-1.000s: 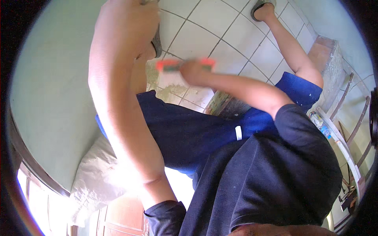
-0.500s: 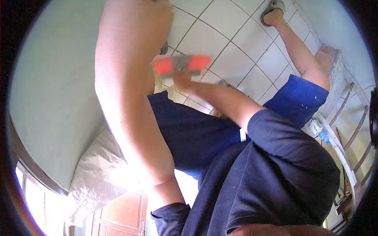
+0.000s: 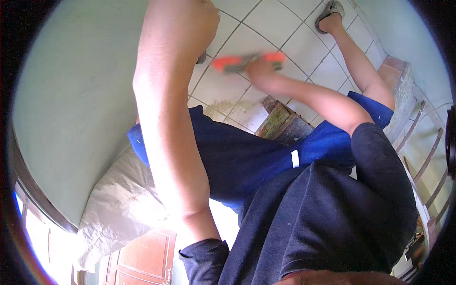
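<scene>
Pale green wall (image 3: 71, 118) fills the left side, white tiled floor (image 3: 266, 31) up top. Crinkled whitish sack (image 3: 118, 204) low left, by the wall. Paint-stained wooden piece (image 3: 285, 121) on the floor, just past the navy shorts. Flat, wide red-and-grey tool (image 3: 228, 64) is out over the tiles, motion-blurred; can't tell if it touches them. Right hand (image 3: 260, 72) closed around its middle, finger detail smeared. Left hand (image 3: 192, 19) cut off by top edge, fingers hidden: can't tell whether spread or gripping.
</scene>
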A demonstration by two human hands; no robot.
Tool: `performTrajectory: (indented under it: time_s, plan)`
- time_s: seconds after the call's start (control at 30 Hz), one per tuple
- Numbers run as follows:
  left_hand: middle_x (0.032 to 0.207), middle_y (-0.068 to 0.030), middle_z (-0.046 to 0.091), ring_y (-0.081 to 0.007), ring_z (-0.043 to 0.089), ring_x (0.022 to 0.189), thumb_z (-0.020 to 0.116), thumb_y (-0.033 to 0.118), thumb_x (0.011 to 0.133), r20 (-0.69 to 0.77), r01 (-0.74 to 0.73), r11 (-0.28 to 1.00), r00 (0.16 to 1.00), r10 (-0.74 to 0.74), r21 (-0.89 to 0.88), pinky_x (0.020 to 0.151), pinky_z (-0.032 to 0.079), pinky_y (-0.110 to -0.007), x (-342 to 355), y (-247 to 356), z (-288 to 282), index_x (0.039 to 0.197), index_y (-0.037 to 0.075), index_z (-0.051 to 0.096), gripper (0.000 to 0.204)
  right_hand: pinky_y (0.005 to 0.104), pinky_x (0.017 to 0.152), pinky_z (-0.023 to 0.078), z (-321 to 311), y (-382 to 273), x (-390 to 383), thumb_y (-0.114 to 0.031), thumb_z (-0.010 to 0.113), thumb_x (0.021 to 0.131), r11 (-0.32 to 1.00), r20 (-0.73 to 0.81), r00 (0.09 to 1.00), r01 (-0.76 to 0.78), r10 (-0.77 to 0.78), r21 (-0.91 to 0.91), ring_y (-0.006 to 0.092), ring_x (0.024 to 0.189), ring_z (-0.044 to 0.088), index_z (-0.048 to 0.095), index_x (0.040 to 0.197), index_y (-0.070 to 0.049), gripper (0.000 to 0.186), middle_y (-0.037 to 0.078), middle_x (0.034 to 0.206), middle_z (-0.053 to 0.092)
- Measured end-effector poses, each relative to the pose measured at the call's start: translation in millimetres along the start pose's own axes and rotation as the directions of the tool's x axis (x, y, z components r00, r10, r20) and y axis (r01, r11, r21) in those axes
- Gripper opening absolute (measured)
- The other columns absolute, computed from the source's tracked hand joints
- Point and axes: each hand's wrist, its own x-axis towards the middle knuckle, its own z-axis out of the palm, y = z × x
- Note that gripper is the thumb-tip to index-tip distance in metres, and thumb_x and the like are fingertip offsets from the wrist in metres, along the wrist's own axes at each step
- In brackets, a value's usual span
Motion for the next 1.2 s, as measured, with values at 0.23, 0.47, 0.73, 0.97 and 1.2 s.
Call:
performTrajectory:
  time_s: [0.23, 0.47, 0.73, 0.97, 1.2]
  plan:
    - [0.072, -0.0150, 0.070, -0.0252, 0.071, 0.067, 0.063, 0.024, 0.086, 0.153, 0.054, 0.980, 0.985, -0.084, 0.189, 0.066, 0.057, -0.040, 67, -70, 83, 0.091, -0.003, 0.073, 0.029, 0.0455, 0.063, 0.059, 76, 171, 12, -0.010, 0.056, 0.087, 0.866, -0.137, 0.856, -0.485, 0.499, 0.123, 0.0329, 0.083, 0.074, 0.074, 0.092, -0.003, 0.021, 0.018, 0.090, 0.073]
    - [0.062, -0.0137, 0.059, -0.0216, 0.052, 0.045, 0.048, 0.017, 0.098, 0.602, 0.818, 0.329, 0.572, -0.557, -0.472, 0.035, 0.031, -0.040, 16, -179, 327, 0.075, 0.000, 0.065, 0.033, 0.0450, 0.079, 0.059, 103, 170, -23, -0.010, 0.058, 0.089, 0.699, 0.115, 0.750, -0.652, 0.651, 0.295, 0.0346, 0.098, 0.072, 0.074, 0.102, -0.004, 0.022, 0.021, 0.106, 0.072]
    - [0.055, -0.0121, 0.053, -0.0214, 0.046, 0.037, 0.050, 0.037, 0.103, 0.674, 0.831, 0.180, 0.537, -0.508, -0.527, 0.032, 0.028, -0.037, -44, -245, 432, 0.071, -0.007, 0.062, 0.056, 0.0481, 0.078, 0.057, 87, 115, -28, -0.027, 0.055, 0.095, 0.699, 0.223, 0.838, -0.539, 0.497, 0.470, 0.0373, 0.088, 0.072, 0.071, 0.101, 0.002, 0.033, 0.024, 0.099, 0.071]
    - [0.070, -0.0154, 0.061, -0.0269, 0.060, 0.057, 0.056, 0.027, 0.098, 0.423, 0.707, 0.368, 0.676, -0.603, -0.604, 0.047, 0.046, -0.041, -18, -258, 436, 0.090, -0.010, 0.065, 0.039, 0.0355, 0.043, 0.047, 100, 24, 5, -0.052, 0.040, 0.102, -0.156, 0.676, 0.730, -0.682, -0.097, 0.714, 0.0229, 0.053, 0.064, 0.062, 0.089, -0.005, 0.054, 0.011, 0.069, 0.064]
    - [0.094, -0.0208, 0.068, -0.0314, 0.066, 0.076, 0.058, 0.024, 0.094, 0.517, 0.750, 0.277, 0.629, -0.580, -0.601, 0.064, 0.053, -0.044, -16, -253, 429, 0.097, -0.011, 0.063, 0.036, 0.0361, 0.038, 0.036, 119, 2, 4, -0.055, 0.035, 0.103, -0.469, 0.681, 0.723, -0.646, -0.120, 0.603, 0.0210, 0.044, 0.051, 0.058, 0.090, -0.006, 0.056, 0.008, 0.067, 0.058]
